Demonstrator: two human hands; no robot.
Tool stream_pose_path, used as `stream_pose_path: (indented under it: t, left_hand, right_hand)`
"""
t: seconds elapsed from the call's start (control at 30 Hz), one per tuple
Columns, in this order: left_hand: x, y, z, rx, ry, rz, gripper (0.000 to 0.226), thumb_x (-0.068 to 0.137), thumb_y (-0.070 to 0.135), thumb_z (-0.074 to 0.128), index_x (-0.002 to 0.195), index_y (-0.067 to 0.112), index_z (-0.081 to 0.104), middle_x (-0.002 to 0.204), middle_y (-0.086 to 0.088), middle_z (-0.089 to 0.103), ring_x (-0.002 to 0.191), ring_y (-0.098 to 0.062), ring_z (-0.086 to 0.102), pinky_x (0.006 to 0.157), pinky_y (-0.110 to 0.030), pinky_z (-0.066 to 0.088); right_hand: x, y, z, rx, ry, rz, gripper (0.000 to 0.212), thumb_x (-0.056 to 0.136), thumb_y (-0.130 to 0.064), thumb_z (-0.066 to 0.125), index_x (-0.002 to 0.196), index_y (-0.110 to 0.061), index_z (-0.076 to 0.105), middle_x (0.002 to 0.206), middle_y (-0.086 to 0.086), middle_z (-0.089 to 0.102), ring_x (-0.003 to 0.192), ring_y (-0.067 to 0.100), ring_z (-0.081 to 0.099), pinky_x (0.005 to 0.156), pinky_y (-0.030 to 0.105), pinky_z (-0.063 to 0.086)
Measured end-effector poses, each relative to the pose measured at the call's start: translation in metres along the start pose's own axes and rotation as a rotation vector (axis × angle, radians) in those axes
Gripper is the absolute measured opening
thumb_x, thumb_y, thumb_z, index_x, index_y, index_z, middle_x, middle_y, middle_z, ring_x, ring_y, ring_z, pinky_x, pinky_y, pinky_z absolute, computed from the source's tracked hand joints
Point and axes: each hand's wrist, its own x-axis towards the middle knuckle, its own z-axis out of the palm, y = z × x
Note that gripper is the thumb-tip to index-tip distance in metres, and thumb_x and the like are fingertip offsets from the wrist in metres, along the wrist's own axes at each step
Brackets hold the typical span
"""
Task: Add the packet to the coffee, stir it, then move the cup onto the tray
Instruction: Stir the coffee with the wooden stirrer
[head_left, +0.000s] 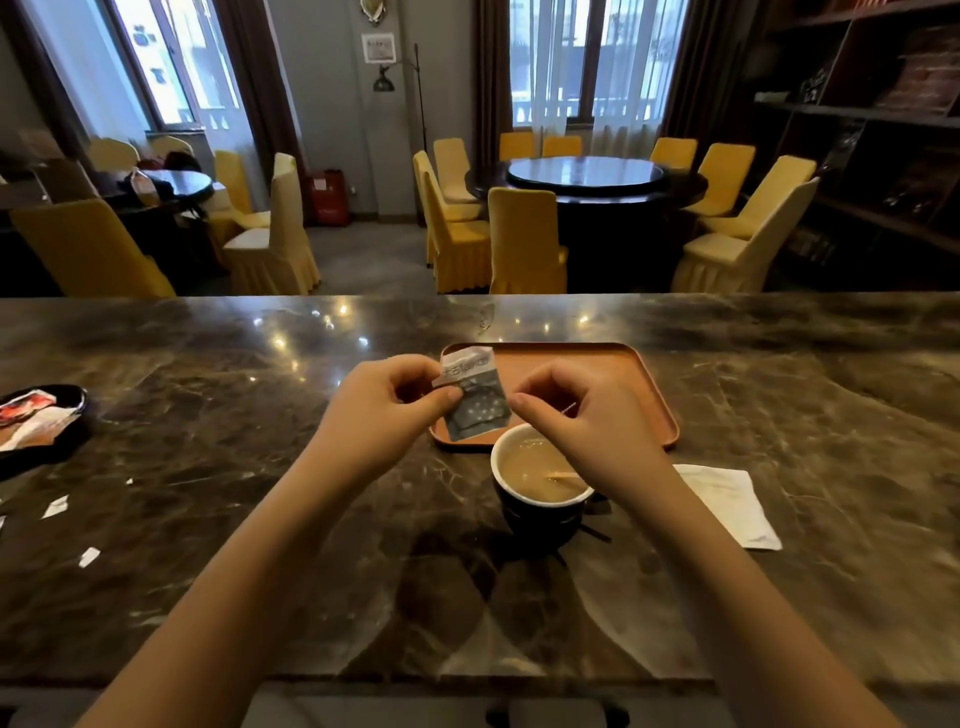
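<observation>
The left hand (387, 402) and right hand (574, 415) are raised above the counter (260, 467), both pinched closed on the packet (475, 402): the left thumb and forefinger grip its left edge near the top, and the right fingertips close on its right edge. The counter is polished dark marble with pale veining and bright reflections. The tray (623, 379) is a flat orange-brown rectangle with rounded corners and a low rim, lying on the far side of the hands. The napkin (732, 504), white and folded, lies to the right of the cup (540, 501). The cup is dark outside, white inside, round, and filled with pale milky coffee; a thin wooden stirrer (563, 475) rests in it. It stands just in front of the tray's near edge, not on it. The packet is small, thin paper or foil, grey with a printed top band, its long axis roughly upright. The cup mouth lies directly below and slightly right of the packet, nearer the right hand. The top appears partly torn; pouring requires tipping it downward toward the cup.
</observation>
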Motion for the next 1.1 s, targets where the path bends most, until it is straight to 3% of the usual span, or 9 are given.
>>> stream_pose_path:
  t: [0.07,0.17,0.27,0.37,0.6,0.7,0.83,0.97,1.1]
  left_hand:
    - [-0.007,-0.018,-0.006,0.024,-0.024,-0.067,0.005,0.081,0.023,0.063,0.080,0.027,0.066,0.076,0.002,0.069,0.072,-0.012,0.064,0.069,-0.024,0.051]
    - [-0.017,-0.050,-0.013,0.049,-0.064,-0.182,0.006,0.081,0.023,0.064,0.078,0.027,0.067,0.077,0.003,0.071,0.074,-0.011,0.065,0.070,-0.025,0.048]
    - [-0.026,-0.081,-0.011,0.077,-0.122,-0.310,0.010,0.080,0.022,0.066,0.073,0.027,0.068,0.076,0.005,0.071,0.074,-0.008,0.065,0.067,-0.024,0.044]
    - [-0.030,-0.105,-0.003,0.131,-0.183,-0.425,0.009,0.081,0.022,0.064,0.073,0.023,0.067,0.076,0.003,0.070,0.072,-0.012,0.064,0.061,-0.023,0.044]
    - [-0.027,-0.131,0.009,0.330,-0.144,-0.410,0.003,0.079,0.022,0.066,0.082,0.024,0.066,0.080,0.004,0.065,0.077,-0.011,0.059,0.064,-0.026,0.040]
    - [-0.025,-0.136,0.012,0.379,-0.119,-0.385,0.022,0.078,0.022,0.068,0.099,0.018,0.065,0.085,0.004,0.063,0.084,-0.014,0.057,0.075,-0.027,0.040]
    - [-0.024,-0.138,0.012,0.356,-0.056,-0.322,0.032,0.076,0.020,0.070,0.107,0.017,0.064,0.085,0.006,0.062,0.082,-0.010,0.054,0.073,-0.024,0.037]
    - [-0.024,-0.141,0.011,0.339,-0.065,-0.305,0.035,0.076,0.020,0.071,0.110,0.018,0.063,0.085,0.006,0.063,0.080,-0.009,0.056,0.067,-0.019,0.038]
    - [-0.028,-0.132,0.015,0.419,0.088,-0.232,0.034,0.082,0.021,0.064,0.115,0.013,0.059,0.104,-0.008,0.065,0.094,-0.021,0.058,0.082,-0.033,0.045]
  right_hand:
    - [-0.007,0.007,-0.008,-0.137,0.068,-0.003,0.001,0.083,-0.022,0.064,0.083,-0.023,0.063,0.072,-0.019,0.055,0.070,-0.006,0.054,0.060,0.004,0.041]
    - [-0.019,0.024,-0.028,-0.344,0.169,0.056,0.012,0.083,-0.026,0.062,0.091,-0.017,0.063,0.080,-0.008,0.056,0.073,0.005,0.052,0.060,0.013,0.037]
    - [-0.029,0.045,-0.040,-0.478,0.108,0.175,0.024,0.084,-0.031,0.060,0.101,-0.014,0.060,0.091,-0.003,0.054,0.088,0.017,0.051,0.070,0.027,0.042]
    - [-0.038,0.059,-0.040,-0.524,0.002,0.289,0.031,0.084,-0.036,0.059,0.107,-0.016,0.058,0.099,-0.001,0.056,0.095,0.020,0.052,0.077,0.033,0.046]
    - [-0.045,0.065,-0.029,-0.356,-0.067,0.377,0.023,0.080,-0.034,0.067,0.097,-0.022,0.059,0.078,-0.012,0.055,0.068,0.004,0.052,0.052,0.019,0.038]
    - [-0.044,0.063,-0.026,-0.215,-0.018,0.390,0.011,0.080,-0.024,0.068,0.089,-0.020,0.063,0.071,-0.007,0.059,0.064,0.008,0.056,0.049,0.017,0.036]
    - [-0.043,0.056,-0.020,-0.008,0.020,0.435,0.005,0.084,-0.020,0.064,0.088,-0.022,0.064,0.080,-0.006,0.062,0.070,0.009,0.058,0.043,0.008,0.041]
    - [-0.044,0.050,-0.011,0.152,0.046,0.409,0.010,0.086,-0.023,0.059,0.084,-0.030,0.065,0.079,-0.006,0.065,0.072,0.011,0.060,0.046,0.009,0.044]
    - [-0.042,0.049,0.000,0.099,0.063,0.319,0.015,0.091,-0.028,0.051,0.084,-0.033,0.063,0.075,-0.008,0.064,0.070,0.010,0.059,0.056,0.013,0.046]
